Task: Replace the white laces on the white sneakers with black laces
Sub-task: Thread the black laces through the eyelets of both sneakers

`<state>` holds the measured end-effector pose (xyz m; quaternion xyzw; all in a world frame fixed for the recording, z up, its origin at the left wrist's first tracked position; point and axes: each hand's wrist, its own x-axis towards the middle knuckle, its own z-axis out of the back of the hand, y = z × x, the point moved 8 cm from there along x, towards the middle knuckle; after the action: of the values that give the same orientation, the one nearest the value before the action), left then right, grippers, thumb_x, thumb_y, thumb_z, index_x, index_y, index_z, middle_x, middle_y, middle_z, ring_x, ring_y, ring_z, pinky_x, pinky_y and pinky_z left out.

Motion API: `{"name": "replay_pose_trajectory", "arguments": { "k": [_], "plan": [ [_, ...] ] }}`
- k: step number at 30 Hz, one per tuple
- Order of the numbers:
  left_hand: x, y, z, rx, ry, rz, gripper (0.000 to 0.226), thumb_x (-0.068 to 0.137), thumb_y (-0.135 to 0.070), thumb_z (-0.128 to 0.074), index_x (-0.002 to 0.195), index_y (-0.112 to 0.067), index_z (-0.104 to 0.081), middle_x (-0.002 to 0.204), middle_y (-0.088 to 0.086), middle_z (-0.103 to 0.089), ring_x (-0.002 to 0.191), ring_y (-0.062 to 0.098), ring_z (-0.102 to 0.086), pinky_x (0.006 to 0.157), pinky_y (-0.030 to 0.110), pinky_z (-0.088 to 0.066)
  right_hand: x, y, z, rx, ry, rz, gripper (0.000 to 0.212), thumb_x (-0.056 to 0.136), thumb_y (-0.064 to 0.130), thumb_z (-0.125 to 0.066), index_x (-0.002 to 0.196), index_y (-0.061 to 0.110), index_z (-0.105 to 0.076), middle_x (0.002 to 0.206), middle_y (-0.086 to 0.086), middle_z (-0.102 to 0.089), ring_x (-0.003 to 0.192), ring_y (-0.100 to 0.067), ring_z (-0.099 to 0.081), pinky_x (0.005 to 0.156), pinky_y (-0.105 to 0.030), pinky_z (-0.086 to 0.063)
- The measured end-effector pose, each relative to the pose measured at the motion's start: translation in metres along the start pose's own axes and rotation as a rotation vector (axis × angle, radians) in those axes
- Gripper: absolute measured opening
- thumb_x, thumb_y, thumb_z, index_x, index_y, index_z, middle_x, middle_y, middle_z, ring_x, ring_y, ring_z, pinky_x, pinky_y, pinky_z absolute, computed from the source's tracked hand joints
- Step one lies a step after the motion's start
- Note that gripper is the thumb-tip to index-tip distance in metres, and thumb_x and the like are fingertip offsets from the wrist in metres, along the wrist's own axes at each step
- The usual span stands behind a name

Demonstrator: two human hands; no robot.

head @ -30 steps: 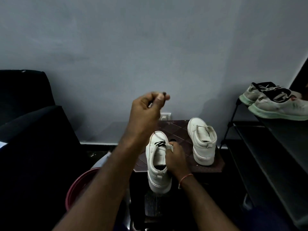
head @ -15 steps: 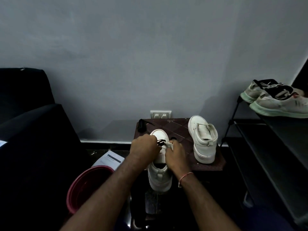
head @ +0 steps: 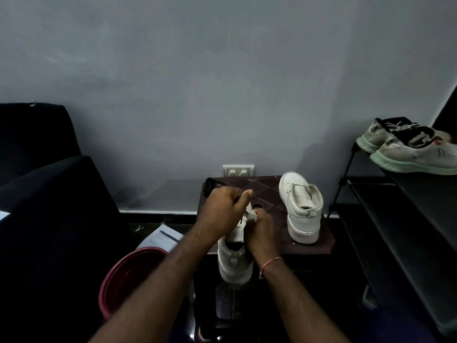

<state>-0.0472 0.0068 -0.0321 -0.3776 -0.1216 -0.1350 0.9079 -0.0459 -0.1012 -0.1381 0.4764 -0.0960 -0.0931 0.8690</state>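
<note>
On one tabletop (head: 319, 245), lower centre, a pair is counted: a far white sneaker (head: 300, 206) standing right, a near white sneaker (head: 233, 267) gripped by the right hand (head: 259, 230). One black lace (head: 240, 220) is pinched above it by the left hand (head: 221, 209).

From where I stand, no writing can be made out. The printed sheet (head: 162, 237) on the floor by the maroon bucket (head: 128, 273) has a dark header band and rows of type, too small and dim to read. The worn sneaker (head: 418, 154) on the shoe rack (head: 420, 194) bears red marks, illegible.
</note>
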Motion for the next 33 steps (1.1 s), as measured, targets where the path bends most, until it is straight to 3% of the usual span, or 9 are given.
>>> {"name": "replay_pose_trajectory", "arguments": {
  "k": [3, 6, 8, 13, 17, 20, 24, 28, 33],
  "plan": [
    [0.004, 0.008, 0.009, 0.062, -0.051, 0.016, 0.044, 0.094, -0.04, -0.054, 0.064, -0.009, -0.065, 0.057, 0.002, -0.063, 0.055, 0.017, -0.059, 0.054, 0.03, -0.045, 0.004, -0.006, 0.004, 0.043, -0.002, -0.063, 0.022, 0.091, 0.016, -0.046, 0.109, 0.013, -0.059, 0.114, -0.014, -0.058, 0.106, -0.034, -0.056, 0.086, -0.039, -0.044],
    [0.008, 0.018, 0.037, 0.238, -0.195, 0.052, 0.029, 0.094, -0.03, -0.057, 0.078, -0.009, -0.07, 0.065, 0.012, -0.066, 0.065, 0.033, -0.062, 0.054, 0.031, -0.04, 0.008, -0.008, 0.003, 0.072, -0.003, -0.066, 0.019, 0.088, 0.027, -0.054, 0.103, 0.017, -0.059, 0.111, -0.011, -0.062, 0.104, -0.031, -0.059, 0.088, -0.039, -0.046],
    [0.006, 0.017, 0.059, 0.268, -0.307, 0.056, 0.024, 0.094, -0.025, -0.058, 0.081, -0.01, -0.071, 0.063, 0.011, -0.064, 0.062, 0.03, -0.061, 0.053, 0.031, -0.041, 0.01, -0.005, 0.005, 0.075, -0.011, -0.055, 0.028, 0.083, 0.039, -0.058, 0.102, 0.018, -0.059, 0.11, -0.009, -0.063, 0.101, -0.027, -0.06, 0.089, -0.041, -0.048],
    [0.008, 0.016, 0.056, -0.648, -0.204, 0.221, 0.014, 0.093, -0.007, -0.058, 0.083, -0.007, -0.068, 0.063, -0.002, -0.07, 0.051, 0.01, -0.057, 0.047, 0.019, -0.042, 0.01, 0.036, 0.043, 0.297, -0.154, 0.127, 0.019, 0.087, 0.027, -0.066, 0.105, 0.021, -0.061, 0.105, -0.003, -0.065, 0.097, -0.019, -0.062, 0.089, -0.034, -0.05],
    [0.008, 0.002, 0.047, -0.85, -0.116, 0.213, 0.011, 0.093, -0.002, -0.055, 0.088, -0.001, -0.065, 0.062, -0.001, -0.07, 0.053, 0.005, -0.063, 0.049, 0.017, -0.049, 0.01, 0.08, 0.052, 0.564, 0.093, 0.147, 0.017, 0.092, 0.02, -0.064, 0.109, 0.016, -0.063, 0.093, -0.003, -0.07, 0.075, -0.014, -0.065, 0.065, -0.022, -0.051],
    [0.006, -0.002, 0.041, -0.83, -0.067, 0.173, 0.012, 0.093, -0.001, -0.055, 0.088, 0.0, -0.066, 0.063, 0.0, -0.069, 0.055, 0.006, -0.063, 0.052, 0.017, -0.05, 0.009, 0.093, 0.048, 0.701, 0.27, 0.119, 0.018, 0.093, 0.014, -0.062, 0.11, 0.008, -0.065, 0.085, -0.005, -0.072, 0.056, -0.009, -0.058, 0.052, -0.022, -0.047],
    [0.008, 0.006, 0.036, -0.784, -0.034, 0.176, 0.01, 0.092, -0.007, -0.059, 0.089, -0.005, -0.069, 0.073, 0.005, -0.071, 0.063, 0.013, -0.063, 0.061, 0.026, -0.051, 0.013, 0.089, 0.048, 0.703, 0.251, 0.1, 0.009, 0.09, 0.008, -0.064, 0.094, 0.001, -0.07, 0.071, -0.007, -0.071, 0.052, -0.008, -0.055, 0.05, -0.02, -0.045],
    [0.013, 0.024, 0.03, -0.605, -0.043, 0.205, 0.006, 0.087, -0.002, -0.066, 0.087, -0.008, -0.066, 0.07, 0.003, -0.067, 0.052, 0.006, -0.057, 0.053, 0.024, -0.046, 0.029, 0.079, 0.063, 0.586, 0.145, 0.016, 0.012, 0.086, 0.015, -0.071, 0.077, 0.007, -0.07, 0.063, -0.006, -0.066, 0.047, -0.008, -0.054, 0.043, -0.021, -0.041],
    [0.041, 0.018, 0.061, -0.33, -0.381, 0.048, 0.008, 0.086, -0.009, -0.069, 0.089, -0.013, -0.073, 0.078, -0.005, -0.07, 0.069, 0.004, -0.062, 0.069, 0.027, -0.051, 0.074, 0.158, 0.114, 0.265, -0.051, 0.269, 0.03, 0.08, 0.026, -0.078, 0.06, 0.008, -0.062, 0.057, -0.007, -0.067, 0.041, -0.012, -0.059, 0.041, -0.021, -0.04]
  ]
}}
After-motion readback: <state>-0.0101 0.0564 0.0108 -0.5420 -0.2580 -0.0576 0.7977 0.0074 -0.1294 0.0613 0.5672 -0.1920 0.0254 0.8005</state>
